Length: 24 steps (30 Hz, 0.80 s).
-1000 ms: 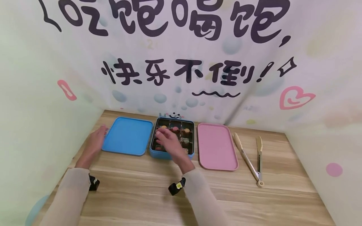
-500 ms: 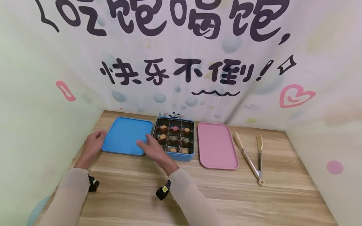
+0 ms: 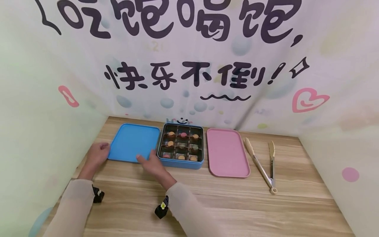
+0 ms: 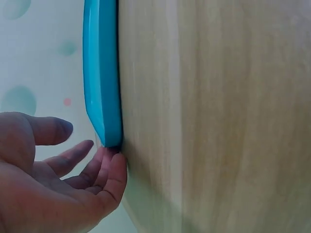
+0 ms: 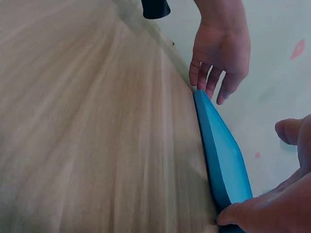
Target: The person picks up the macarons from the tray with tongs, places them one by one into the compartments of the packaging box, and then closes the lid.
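Note:
A flat blue lid (image 3: 134, 141), square with a raised rim, lies on the wooden table. At its left side is my left hand (image 3: 97, 155), whose fingertips touch the lid's near corner in the left wrist view, the thumb held apart. By the lid's right front corner is my right hand (image 3: 154, 165); its fingers touch the rim in the right wrist view, and its thumb stands free of the lid. Right of the lid sits an uncovered blue box (image 3: 181, 163) with a dark divided insert, where several small round orange, pink and greenish pieces lie in the compartments.
A pink tray (image 3: 228, 153) lies right of the box. Further right are spread tongs (image 3: 267, 179) with beige tips. A printed curtain (image 3: 189, 75) rises behind the table (image 3: 251, 210), and pale walls stand at both sides.
My right hand has moved left and toward me, from above the box to the lid's front right corner. My left hand has slid slightly toward me along the lid's left edge.

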Each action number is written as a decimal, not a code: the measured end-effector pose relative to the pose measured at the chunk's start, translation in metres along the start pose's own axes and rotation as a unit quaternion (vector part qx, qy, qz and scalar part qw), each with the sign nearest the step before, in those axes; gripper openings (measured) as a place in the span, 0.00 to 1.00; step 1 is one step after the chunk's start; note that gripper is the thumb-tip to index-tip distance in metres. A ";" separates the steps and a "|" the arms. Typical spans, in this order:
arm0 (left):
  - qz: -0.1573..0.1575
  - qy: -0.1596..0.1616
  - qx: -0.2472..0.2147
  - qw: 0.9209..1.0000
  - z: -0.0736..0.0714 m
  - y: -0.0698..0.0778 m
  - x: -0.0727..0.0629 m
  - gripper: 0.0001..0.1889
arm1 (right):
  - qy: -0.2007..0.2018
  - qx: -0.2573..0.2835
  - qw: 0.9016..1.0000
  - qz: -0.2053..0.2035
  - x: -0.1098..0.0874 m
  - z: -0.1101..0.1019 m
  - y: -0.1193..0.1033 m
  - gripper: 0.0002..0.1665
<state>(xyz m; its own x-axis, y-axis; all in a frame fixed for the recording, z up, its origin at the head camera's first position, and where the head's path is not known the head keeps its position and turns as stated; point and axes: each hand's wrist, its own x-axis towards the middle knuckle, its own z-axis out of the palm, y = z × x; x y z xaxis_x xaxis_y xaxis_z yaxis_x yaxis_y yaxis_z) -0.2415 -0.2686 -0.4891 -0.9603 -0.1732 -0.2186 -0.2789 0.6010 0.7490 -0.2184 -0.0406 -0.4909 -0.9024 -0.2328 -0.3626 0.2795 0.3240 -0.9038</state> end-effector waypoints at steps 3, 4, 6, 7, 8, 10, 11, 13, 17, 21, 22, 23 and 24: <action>0.000 -0.004 0.008 1.000 0.000 -0.001 -0.001 0.27 | 0.006 -0.001 1.000 0.002 0.002 0.001 0.000 0.52; 0.000 -0.006 0.009 1.000 0.000 -0.001 -0.001 0.27 | 0.006 0.003 1.000 0.003 0.002 0.001 -0.001 0.52; 0.002 -0.011 0.010 1.000 -0.001 -0.001 -0.002 0.26 | 0.004 0.015 1.000 0.008 0.001 0.000 -0.003 0.51; 0.002 -0.016 0.007 1.000 -0.002 -0.001 -0.002 0.26 | 0.001 0.023 1.000 0.011 0.000 -0.001 -0.003 0.51; -0.001 -0.022 0.002 1.000 -0.003 0.000 -0.003 0.26 | -0.001 0.028 1.000 0.012 -0.001 -0.003 -0.004 0.50; -0.012 -0.030 -0.007 0.999 -0.006 0.001 -0.005 0.26 | -0.004 0.033 0.999 0.014 -0.004 -0.005 -0.007 0.49; -0.018 -0.032 -0.010 0.999 -0.007 0.000 -0.005 0.26 | -0.007 0.037 0.999 0.014 -0.007 -0.006 -0.008 0.48; -0.034 -0.038 -0.019 0.999 -0.011 -0.001 -0.006 0.26 | -0.008 0.040 0.999 0.009 -0.011 -0.008 -0.012 0.47; -0.051 -0.048 -0.024 0.997 -0.014 -0.008 -0.004 0.26 | -0.006 0.051 0.999 0.003 -0.017 -0.012 -0.020 0.45; -0.058 -0.057 -0.026 0.996 -0.017 -0.013 -0.004 0.25 | 0.000 0.056 0.998 0.002 -0.019 -0.013 -0.024 0.43; -0.059 -0.057 -0.026 0.996 -0.017 -0.014 -0.004 0.25 | 0.000 0.058 0.998 0.001 -0.018 -0.013 -0.024 0.43; -0.061 -0.055 -0.024 0.996 -0.018 -0.014 -0.005 0.25 | 0.001 0.057 0.998 -0.001 -0.018 -0.013 -0.025 0.42; -0.061 -0.052 -0.023 0.996 -0.019 -0.015 -0.005 0.25 | 0.001 0.057 0.998 -0.005 -0.019 -0.013 -0.026 0.42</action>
<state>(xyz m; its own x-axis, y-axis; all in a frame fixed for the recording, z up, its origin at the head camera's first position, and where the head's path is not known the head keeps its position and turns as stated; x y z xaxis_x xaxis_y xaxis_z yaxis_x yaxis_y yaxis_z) -0.2326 -0.2915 -0.4869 -0.9145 -0.1596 -0.3718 -0.3959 0.5430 0.7406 -0.2131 -0.0329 -0.4576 -0.9060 -0.2327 -0.3535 0.3066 0.2147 -0.9273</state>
